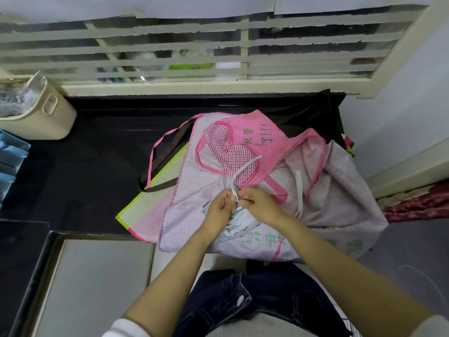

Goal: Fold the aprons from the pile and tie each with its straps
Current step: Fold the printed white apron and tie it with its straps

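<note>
A pile of aprons (pixel 328 190) lies on the black counter (pixel 102 161), pale checked cloth with pink trim. On top lies a pink gingham apron (pixel 243 144) with green lettering. A small folded bundle of white and blue cloth (pixel 239 222) sits under my hands. My left hand (pixel 220 205) and my right hand (pixel 258 203) meet above it, both pinching a thin white strap (pixel 245 170) that loops around my left fingers and trails up over the pink apron. A second white strap (pixel 299 190) hangs to the right.
A green-edged bag with brown handles (pixel 155 190) lies under the pile on the left. A cream basket (pixel 48 113) stands at the back left, blue items (pixel 12 161) at the left edge. A window with taped strips (pixel 194 45) runs behind. A wall (pixel 401 105) closes the right.
</note>
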Available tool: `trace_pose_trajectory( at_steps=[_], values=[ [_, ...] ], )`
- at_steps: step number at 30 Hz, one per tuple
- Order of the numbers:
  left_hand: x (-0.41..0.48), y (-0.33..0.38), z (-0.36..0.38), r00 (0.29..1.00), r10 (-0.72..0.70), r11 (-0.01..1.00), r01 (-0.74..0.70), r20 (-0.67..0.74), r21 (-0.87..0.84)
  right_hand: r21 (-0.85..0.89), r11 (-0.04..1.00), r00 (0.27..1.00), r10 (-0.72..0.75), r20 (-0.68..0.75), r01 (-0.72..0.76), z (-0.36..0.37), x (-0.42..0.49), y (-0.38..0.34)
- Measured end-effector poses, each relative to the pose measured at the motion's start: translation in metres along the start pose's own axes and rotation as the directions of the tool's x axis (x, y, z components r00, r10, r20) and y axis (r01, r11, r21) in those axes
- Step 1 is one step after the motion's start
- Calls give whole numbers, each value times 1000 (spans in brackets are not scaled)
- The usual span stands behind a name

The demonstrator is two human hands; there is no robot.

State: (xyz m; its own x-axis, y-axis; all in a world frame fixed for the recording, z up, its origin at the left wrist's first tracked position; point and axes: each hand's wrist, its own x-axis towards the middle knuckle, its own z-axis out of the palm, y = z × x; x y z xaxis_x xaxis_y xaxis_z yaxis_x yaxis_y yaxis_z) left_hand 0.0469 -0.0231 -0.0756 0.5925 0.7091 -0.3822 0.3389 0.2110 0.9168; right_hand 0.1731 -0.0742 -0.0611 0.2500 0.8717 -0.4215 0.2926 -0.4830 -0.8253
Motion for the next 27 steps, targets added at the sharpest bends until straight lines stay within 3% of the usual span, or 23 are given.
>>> trace_pose_trajectory(
  at_steps=[6, 11, 15, 23, 27],
  values=[
    [4, -11, -2, 979, -60, 994, 41, -193, -101, 50, 999, 1000, 8, -9, -8, 5, -3, 5],
    [1, -9, -2, 974, -50, 994, 27, -223, -104, 68, 996, 999, 51, -19, -50, 2, 2, 7],
    [1, -7, 0, 965, 44, 999, -46, -257, -1, 101, 992, 997, 73, -8, -72, 1, 1, 6],
    [4, 17, 6, 959, 160, 982, -130, -235, 140, -194, 981, 999, 6, 54, 4, 5, -6, 3],
    [2, 25, 9, 973, 166, 983, -150, -159, 108, 30, 996, 993, 87, 79, -90, 6, -8, 2]
  ],
)
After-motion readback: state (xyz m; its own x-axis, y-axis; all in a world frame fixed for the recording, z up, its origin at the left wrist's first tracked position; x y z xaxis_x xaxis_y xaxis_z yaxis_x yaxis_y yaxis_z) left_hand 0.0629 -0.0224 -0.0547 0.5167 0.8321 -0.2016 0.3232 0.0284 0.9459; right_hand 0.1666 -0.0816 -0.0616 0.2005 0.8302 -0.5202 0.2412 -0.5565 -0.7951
